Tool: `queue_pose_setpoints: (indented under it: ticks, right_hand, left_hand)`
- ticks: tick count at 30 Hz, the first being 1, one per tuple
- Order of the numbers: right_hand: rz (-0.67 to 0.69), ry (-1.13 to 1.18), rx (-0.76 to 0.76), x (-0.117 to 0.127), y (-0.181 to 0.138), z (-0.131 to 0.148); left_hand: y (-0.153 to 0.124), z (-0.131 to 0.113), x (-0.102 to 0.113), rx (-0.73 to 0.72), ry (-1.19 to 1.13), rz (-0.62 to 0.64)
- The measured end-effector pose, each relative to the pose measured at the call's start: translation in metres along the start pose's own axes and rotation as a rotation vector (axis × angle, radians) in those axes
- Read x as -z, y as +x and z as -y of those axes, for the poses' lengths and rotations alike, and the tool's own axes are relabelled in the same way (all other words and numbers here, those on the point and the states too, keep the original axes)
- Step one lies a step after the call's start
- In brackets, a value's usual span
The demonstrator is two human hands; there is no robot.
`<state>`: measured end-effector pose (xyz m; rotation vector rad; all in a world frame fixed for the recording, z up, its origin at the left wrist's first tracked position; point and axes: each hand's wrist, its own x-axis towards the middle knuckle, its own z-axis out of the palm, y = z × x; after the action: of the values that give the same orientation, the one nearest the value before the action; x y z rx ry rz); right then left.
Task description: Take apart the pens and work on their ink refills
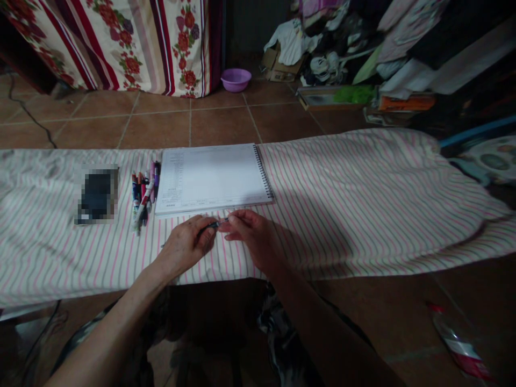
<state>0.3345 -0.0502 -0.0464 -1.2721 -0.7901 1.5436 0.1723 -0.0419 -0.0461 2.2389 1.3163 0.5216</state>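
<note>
My left hand (188,244) and my right hand (252,236) meet over the striped cloth (363,204), just in front of a spiral notebook (213,177). Between them they hold a dark pen (217,223), each hand pinching one end of it. The left fingers are curled round the pen's body. The right fingertips close on its other end. The notebook lies open to a blank white page, with its spiral binding on the right side.
Several coloured pens (143,196) lie in a bunch left of the notebook. A dark blurred phone-like object (97,194) rests further left. Beyond the cloth is a tiled floor with a purple bowl (236,79), a floral curtain (121,43) and piled clutter (363,59). A plastic bottle (459,344) lies at lower right.
</note>
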Motion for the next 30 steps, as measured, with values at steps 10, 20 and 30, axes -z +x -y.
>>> queue_pose_setpoints:
  ticks: [10,20,30]
  right_hand:
    - [-0.091,0.153,-0.017,0.005,0.005,-0.002]
    - [-0.046,-0.191,0.121,0.006,0.004,-0.009]
    - [-0.049,-0.284,0.098,0.005,0.002,-0.005]
  left_hand:
    - [0.000,0.003,-0.002,0.023,-0.079,-0.037]
    - [0.000,0.000,-0.002,0.055,-0.074,-0.039]
    - [0.001,-0.006,0.000,0.063,-0.088,-0.002]
